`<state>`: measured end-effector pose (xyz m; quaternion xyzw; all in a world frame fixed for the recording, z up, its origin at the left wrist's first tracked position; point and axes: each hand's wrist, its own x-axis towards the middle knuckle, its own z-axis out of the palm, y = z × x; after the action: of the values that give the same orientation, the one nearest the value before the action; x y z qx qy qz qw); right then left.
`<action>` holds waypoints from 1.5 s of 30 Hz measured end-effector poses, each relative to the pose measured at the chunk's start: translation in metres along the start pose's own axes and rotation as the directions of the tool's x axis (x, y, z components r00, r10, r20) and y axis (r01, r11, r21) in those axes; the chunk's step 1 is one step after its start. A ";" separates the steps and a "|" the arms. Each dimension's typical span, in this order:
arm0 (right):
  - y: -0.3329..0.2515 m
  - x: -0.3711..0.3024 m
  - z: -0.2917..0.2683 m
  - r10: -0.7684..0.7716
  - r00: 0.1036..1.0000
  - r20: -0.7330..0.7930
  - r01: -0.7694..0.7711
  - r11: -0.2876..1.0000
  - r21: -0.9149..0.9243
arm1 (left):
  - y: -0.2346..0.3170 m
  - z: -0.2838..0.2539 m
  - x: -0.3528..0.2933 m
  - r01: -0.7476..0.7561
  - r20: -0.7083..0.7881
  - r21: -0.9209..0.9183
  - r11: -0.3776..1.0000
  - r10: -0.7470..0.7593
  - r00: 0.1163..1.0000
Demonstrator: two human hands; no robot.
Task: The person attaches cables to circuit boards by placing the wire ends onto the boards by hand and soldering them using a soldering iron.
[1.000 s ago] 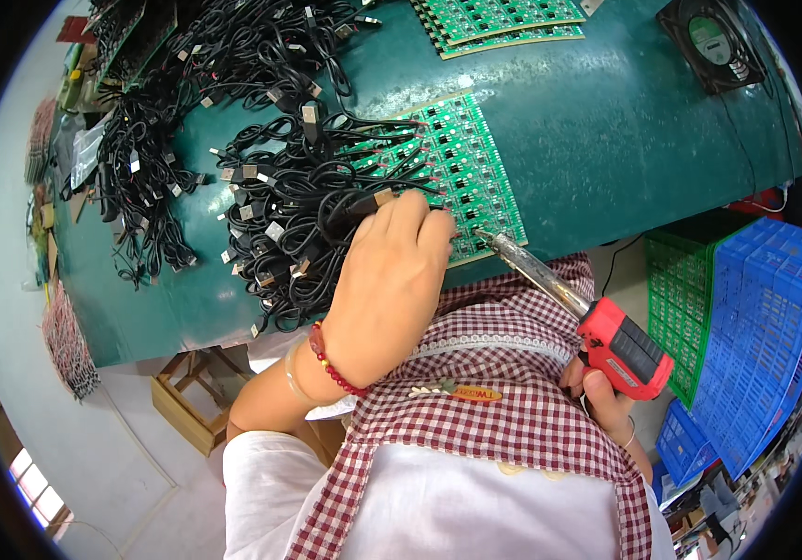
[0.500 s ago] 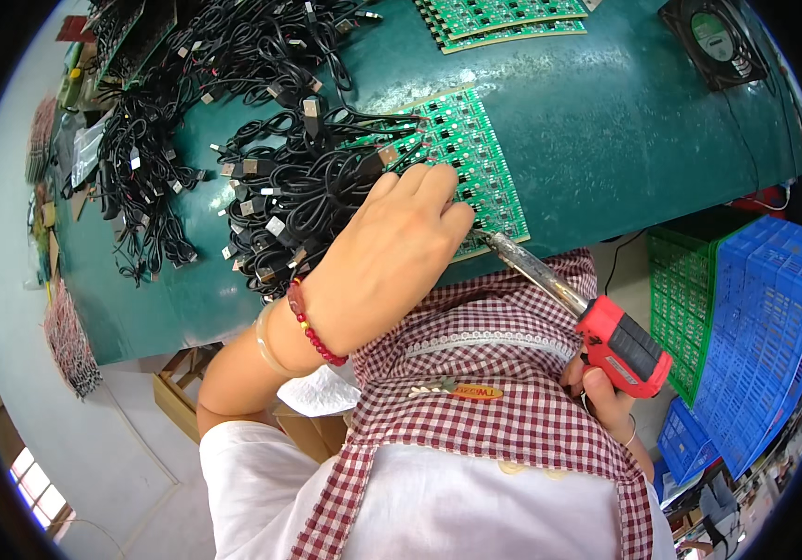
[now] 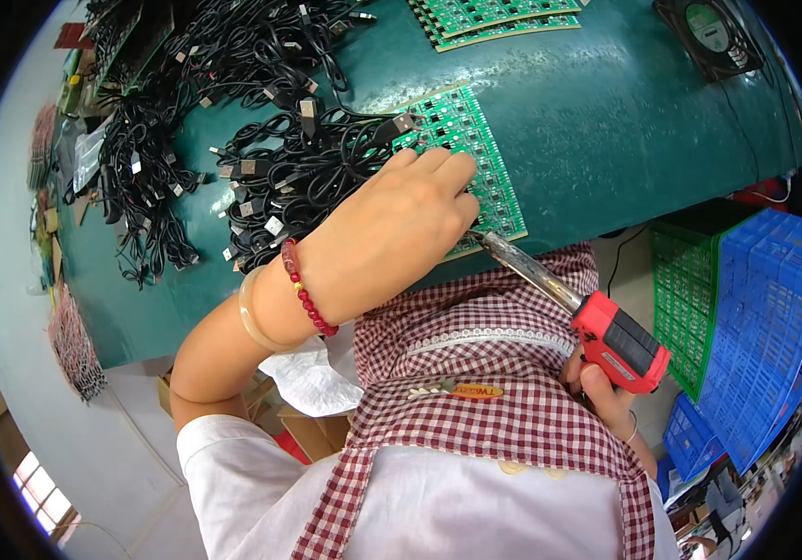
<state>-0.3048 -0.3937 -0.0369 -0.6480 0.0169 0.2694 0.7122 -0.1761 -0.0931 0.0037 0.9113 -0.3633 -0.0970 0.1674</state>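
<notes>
My left hand (image 3: 412, 213) is closed over the green circuit board panel (image 3: 491, 161), its fingers curled down and pinched together near the panel's near edge. The fingertips and whatever they hold are hidden beneath the hand. My right hand (image 3: 603, 397) grips a soldering iron (image 3: 621, 342) with a red and black handle. Its metal tip reaches the board's near edge, just right of my left fingers. Black USB cables (image 3: 312, 177) lie bundled on the panel's left side, and one USB plug (image 3: 404, 124) rests over the board above my left hand.
More black cables (image 3: 144, 177) are heaped at the left and back of the green table (image 3: 597, 131). Stacked circuit panels (image 3: 503, 17) lie at the back, beside a black fan (image 3: 711, 37) at the far right. Blue crates (image 3: 760, 317) stand to the right, below the table.
My left hand has shifted slightly up and right over the board, and its elbow has swung outward. The USB plug near it now lies farther up. The soldering iron has barely moved.
</notes>
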 end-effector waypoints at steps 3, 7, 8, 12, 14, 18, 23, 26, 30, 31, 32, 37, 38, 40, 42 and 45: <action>0.001 0.000 -0.002 0.021 1.000 0.011 -0.020 0.999 -0.050 | -0.002 0.002 0.001 -0.017 -0.008 -0.010 1.000 0.017 1.000; -0.001 -0.001 -0.001 0.033 0.999 0.009 -0.033 0.997 -0.070 | -0.004 0.003 0.003 -0.033 -0.007 -0.038 0.999 0.033 0.999; -0.002 -0.001 0.000 0.048 0.999 0.012 -0.048 0.998 -0.049 | -0.004 0.002 0.003 -0.032 -0.008 -0.039 0.999 0.032 0.999; -0.002 -0.004 0.004 0.036 0.999 -0.012 -0.036 0.999 -0.009 | -0.005 0.002 0.003 -0.044 -0.003 -0.022 0.999 0.044 0.999; -0.002 -0.004 0.006 0.022 0.997 -0.073 -0.018 0.998 0.066 | -0.006 0.003 0.004 -0.056 0.000 -0.013 0.998 0.056 0.998; -0.006 -0.002 0.008 0.034 0.997 -0.065 -0.030 0.998 0.052 | -0.011 0.004 0.006 -0.076 0.018 -0.027 0.997 0.076 0.997; -0.002 -0.003 0.007 0.040 0.995 -0.089 -0.037 0.999 0.037 | -0.011 0.003 0.007 -0.078 0.037 -0.013 0.997 0.078 0.996; -0.001 -0.002 0.003 0.032 0.999 -0.036 -0.033 0.999 -0.025 | -0.011 0.004 0.007 -0.075 0.037 -0.022 0.997 0.076 0.996; 0.003 0.001 0.001 0.003 1.000 0.008 -0.002 1.000 -0.022 | -0.010 0.004 0.007 -0.074 0.034 -0.005 0.997 0.074 0.997; 0.005 0.001 0.000 -0.020 1.000 0.011 0.020 0.999 -0.039 | -0.010 0.004 0.007 -0.074 0.035 0.004 0.997 0.074 0.997; 0.007 0.001 0.000 -0.042 0.999 0.014 0.043 0.998 -0.055 | -0.010 0.004 0.007 -0.072 0.034 0.005 0.997 0.072 0.997; 0.004 -0.003 0.007 -0.032 0.994 -0.102 0.040 0.996 0.080 | -0.011 0.005 0.008 -0.077 0.033 0.001 0.997 0.077 0.996; 0.003 -0.003 0.007 -0.047 0.993 -0.110 0.057 0.994 0.089 | -0.011 0.005 0.009 -0.078 0.033 0.001 0.997 0.078 0.996; 0.003 -0.003 0.005 -0.048 0.994 -0.097 0.054 0.997 0.064 | -0.012 0.004 0.008 -0.083 0.036 -0.012 0.997 0.083 0.996; 0.002 -0.002 0.005 -0.048 0.995 -0.085 0.052 0.998 0.039 | -0.012 0.004 0.008 -0.084 0.037 -0.009 0.996 0.084 0.996; 0.001 -0.001 0.006 -0.046 0.994 -0.096 0.049 0.998 0.034 | -0.010 0.004 0.008 -0.080 0.032 0.001 0.997 0.080 0.996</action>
<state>-0.3077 -0.3885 -0.0363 -0.6473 0.0405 0.2207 0.7285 -0.1646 -0.0928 -0.0043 0.8945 -0.4023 -0.1047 0.1644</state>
